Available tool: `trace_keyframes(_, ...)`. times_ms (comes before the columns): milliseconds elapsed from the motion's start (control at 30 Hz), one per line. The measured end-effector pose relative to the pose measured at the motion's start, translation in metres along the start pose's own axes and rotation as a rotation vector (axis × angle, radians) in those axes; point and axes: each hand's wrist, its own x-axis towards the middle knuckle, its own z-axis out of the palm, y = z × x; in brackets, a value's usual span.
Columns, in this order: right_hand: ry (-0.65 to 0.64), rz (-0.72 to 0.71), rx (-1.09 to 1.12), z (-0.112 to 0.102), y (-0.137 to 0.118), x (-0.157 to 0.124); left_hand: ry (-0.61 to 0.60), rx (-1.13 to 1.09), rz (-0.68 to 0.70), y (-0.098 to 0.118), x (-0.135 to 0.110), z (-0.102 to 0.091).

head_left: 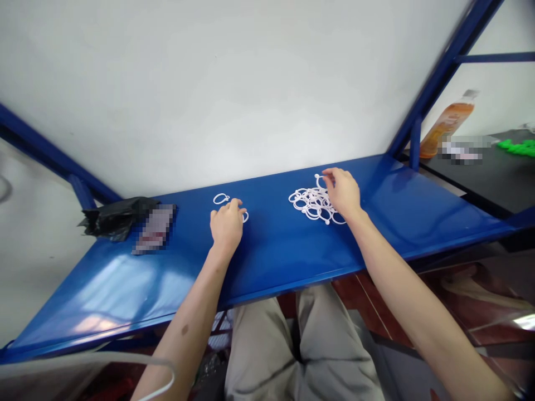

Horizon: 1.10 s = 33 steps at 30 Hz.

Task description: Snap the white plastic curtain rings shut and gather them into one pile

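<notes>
Over the left half of the blue shelf (276, 250), my left hand (227, 225) has its fingers curled, the thumb side against a white plastic ring (246, 217) that is mostly hidden by the hand. Another white ring with a small knob (220, 199) lies on the surface just beyond those fingers. My right hand (344, 192) pinches a thin white ring (319, 181) by its edge. That ring is raised at the far side of a loose pile of similar white rings (311, 204). Part of the pile is covered by my right hand.
A black plastic bag (119, 218) and a blurred-out flat item (155, 229) lie on the shelf at left. Blue frame bars (434, 89) slant up at both ends. At right, a dark table (468, 178) holds an orange drink bottle (447, 125) and green pieces (518, 147).
</notes>
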Motion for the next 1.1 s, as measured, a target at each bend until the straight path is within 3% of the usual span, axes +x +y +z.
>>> trace_keyframes(167, 0.029, 0.155, -0.162, -0.009, 0.015, 0.003, 0.015, -0.108, -0.071, -0.002, 0.001, -0.005)
trace_keyframes(333, -0.048, 0.163, -0.168, -0.012, 0.026, 0.001, 0.130, -0.215, -0.053, -0.006, 0.003, -0.009)
trace_keyframes(500, -0.099, 0.167, -0.187, -0.014, 0.021, -0.002, 0.199, -0.294, -0.004, -0.013, 0.006, -0.003)
trace_keyframes(600, -0.107, 0.052, -0.063, -0.013, 0.015, -0.002, 0.207, -0.301, -0.008, -0.017, 0.008, 0.001)
trace_keyframes(767, -0.240, -0.301, 0.144, -0.008, -0.005, -0.008, 0.269, -0.371, 0.003, -0.021, 0.011, 0.002)
trace_keyframes(967, -0.310, -0.490, 0.056, 0.005, -0.021, -0.019, 0.353, -0.414, 0.091, -0.015, 0.010, -0.001)
trace_keyframes(1100, -0.288, -0.529, -0.036, 0.011, -0.023, -0.021, 0.304, -0.391, 0.120, -0.013, 0.009, 0.004)
